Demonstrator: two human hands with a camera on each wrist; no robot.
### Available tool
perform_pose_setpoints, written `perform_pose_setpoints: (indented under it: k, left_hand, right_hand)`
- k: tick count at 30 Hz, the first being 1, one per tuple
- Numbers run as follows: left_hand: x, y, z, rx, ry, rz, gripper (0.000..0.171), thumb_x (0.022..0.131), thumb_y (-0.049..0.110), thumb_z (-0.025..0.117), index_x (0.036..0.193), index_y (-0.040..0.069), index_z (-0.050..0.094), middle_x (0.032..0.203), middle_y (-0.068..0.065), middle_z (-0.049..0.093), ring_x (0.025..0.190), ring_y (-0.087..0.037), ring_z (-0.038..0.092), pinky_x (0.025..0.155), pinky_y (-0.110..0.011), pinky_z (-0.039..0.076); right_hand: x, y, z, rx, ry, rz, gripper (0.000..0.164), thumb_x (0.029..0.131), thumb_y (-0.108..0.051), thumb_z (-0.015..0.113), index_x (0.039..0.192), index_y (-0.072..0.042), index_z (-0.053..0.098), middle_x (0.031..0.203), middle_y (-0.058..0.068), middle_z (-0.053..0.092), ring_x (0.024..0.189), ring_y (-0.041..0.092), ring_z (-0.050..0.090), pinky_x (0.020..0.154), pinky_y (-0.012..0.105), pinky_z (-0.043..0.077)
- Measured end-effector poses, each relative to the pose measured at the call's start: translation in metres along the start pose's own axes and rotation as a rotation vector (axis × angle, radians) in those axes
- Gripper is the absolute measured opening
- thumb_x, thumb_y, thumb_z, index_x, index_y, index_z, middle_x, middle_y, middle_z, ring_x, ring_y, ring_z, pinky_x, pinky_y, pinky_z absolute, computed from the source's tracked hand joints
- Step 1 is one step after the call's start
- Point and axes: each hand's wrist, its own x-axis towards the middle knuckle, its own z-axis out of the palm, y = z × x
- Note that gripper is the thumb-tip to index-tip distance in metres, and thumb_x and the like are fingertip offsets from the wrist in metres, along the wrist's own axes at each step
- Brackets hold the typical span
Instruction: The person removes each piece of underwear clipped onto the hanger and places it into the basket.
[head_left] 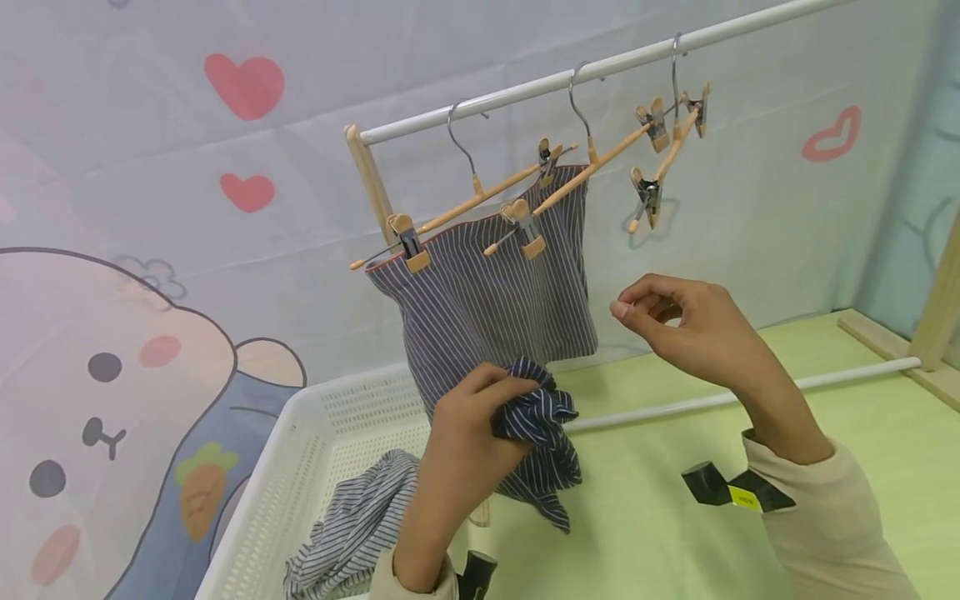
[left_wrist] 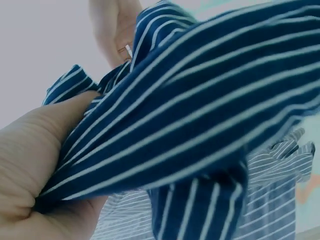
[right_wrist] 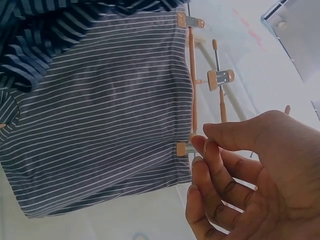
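Observation:
My left hand (head_left: 472, 425) grips a bunched navy garment with white stripes (head_left: 536, 417), and loose folds hang below the fingers. In the left wrist view its cloth (left_wrist: 190, 110) spreads from between thumb and fingers. My right hand (head_left: 690, 329) is raised apart from it, fingers loosely bent and thumb near the index fingertip, with nothing visible between them. Behind the left hand a grey striped garment (head_left: 487, 283) hangs by its top edge from two clips of a clip hanger (head_left: 480, 200). A second clip hanger (head_left: 585, 175) hangs in front of it without a garment.
A third clip hanger (head_left: 667, 158) without a garment hangs farther right on the white rail (head_left: 622, 67). At lower left, a white basket (head_left: 277, 450) contains a light striped garment (head_left: 367, 517). A lower white bar (head_left: 675, 408) crosses above the green tabletop (head_left: 637, 525).

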Motion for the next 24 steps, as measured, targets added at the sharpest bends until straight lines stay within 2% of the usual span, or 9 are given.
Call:
perform_pose_setpoints:
  k: [2, 6, 9, 13, 15, 18, 20, 24]
  left_hand:
    - [0.001, -0.001, -0.003, -0.011, 0.046, -0.007, 0.039, 0.061, -0.009, 0.074, 0.096, 0.007, 0.072, 0.089, -0.003, 0.061, 0.072, -0.009, 0.053, 0.059, -0.023, 0.052]
    - [0.000, -0.004, -0.011, -0.033, 0.130, -0.013, 0.038, 0.065, -0.010, 0.068, 0.098, 0.007, 0.071, 0.089, -0.004, 0.059, 0.057, -0.009, 0.042, 0.045, -0.022, 0.040]
    - [-0.001, -0.006, -0.017, -0.039, 0.187, -0.014, 0.040, 0.065, -0.011, 0.064, 0.100, 0.008, 0.070, 0.089, -0.005, 0.057, 0.060, -0.012, 0.043, 0.047, -0.026, 0.040]
    - [0.000, -0.006, -0.023, -0.045, 0.245, 0.003, 0.038, 0.067, -0.010, 0.064, 0.101, 0.009, 0.067, 0.090, -0.007, 0.054, 0.075, -0.017, 0.050, 0.058, -0.034, 0.047]
    - [0.001, -0.006, -0.025, -0.059, 0.263, 0.012, 0.038, 0.068, -0.009, 0.064, 0.101, 0.009, 0.066, 0.090, -0.007, 0.053, 0.080, -0.017, 0.051, 0.062, -0.036, 0.049]
    - [0.001, -0.003, -0.025, -0.078, 0.276, 0.021, 0.039, 0.067, -0.009, 0.063, 0.100, 0.010, 0.065, 0.092, -0.007, 0.052, 0.085, -0.018, 0.051, 0.066, -0.037, 0.051]
    - [0.001, -0.001, -0.025, -0.086, 0.278, 0.027, 0.040, 0.066, -0.010, 0.062, 0.100, 0.010, 0.064, 0.093, -0.008, 0.051, 0.088, -0.018, 0.051, 0.067, -0.038, 0.051]
    - [0.002, 0.001, -0.024, -0.085, 0.284, 0.040, 0.041, 0.064, -0.012, 0.061, 0.100, 0.009, 0.063, 0.095, -0.009, 0.050, 0.091, -0.019, 0.051, 0.070, -0.039, 0.052]
  right_hand:
    - [0.000, 0.000, 0.000, 0.000, 0.001, 0.000, 0.024, 0.093, -0.038, 0.057, 0.096, -0.016, 0.067, 0.080, 0.003, 0.065, 0.079, 0.017, 0.057, 0.070, 0.041, 0.044]
    - [0.000, -0.001, -0.001, 0.005, -0.005, 0.009, 0.024, 0.092, -0.038, 0.057, 0.096, -0.016, 0.067, 0.080, 0.004, 0.065, 0.080, 0.018, 0.058, 0.069, 0.041, 0.043]
    - [-0.001, -0.001, -0.001, 0.013, -0.014, 0.021, 0.026, 0.092, -0.040, 0.056, 0.098, -0.016, 0.067, 0.082, 0.004, 0.065, 0.081, 0.018, 0.058, 0.069, 0.041, 0.042]
    - [-0.002, -0.003, 0.001, 0.017, -0.038, 0.005, 0.025, 0.093, -0.039, 0.057, 0.099, -0.017, 0.066, 0.083, 0.003, 0.065, 0.082, 0.017, 0.058, 0.069, 0.041, 0.043]
    - [-0.001, -0.004, 0.004, 0.014, -0.093, -0.048, 0.023, 0.093, -0.036, 0.056, 0.102, -0.016, 0.064, 0.086, 0.003, 0.065, 0.083, 0.015, 0.058, 0.072, 0.041, 0.045]
    - [0.000, -0.003, 0.010, 0.013, -0.231, -0.148, 0.026, 0.094, -0.035, 0.056, 0.112, -0.015, 0.060, 0.098, 0.002, 0.065, 0.090, 0.013, 0.058, 0.078, 0.043, 0.048]
    - [-0.001, -0.002, 0.013, 0.015, -0.331, -0.202, 0.035, 0.093, -0.036, 0.057, 0.122, -0.014, 0.054, 0.111, 0.004, 0.063, 0.097, 0.014, 0.057, 0.082, 0.045, 0.050]
    - [-0.004, 0.000, 0.018, 0.020, -0.480, -0.233, 0.059, 0.090, -0.040, 0.060, 0.138, -0.014, 0.037, 0.128, 0.009, 0.054, 0.108, 0.020, 0.055, 0.086, 0.048, 0.050]
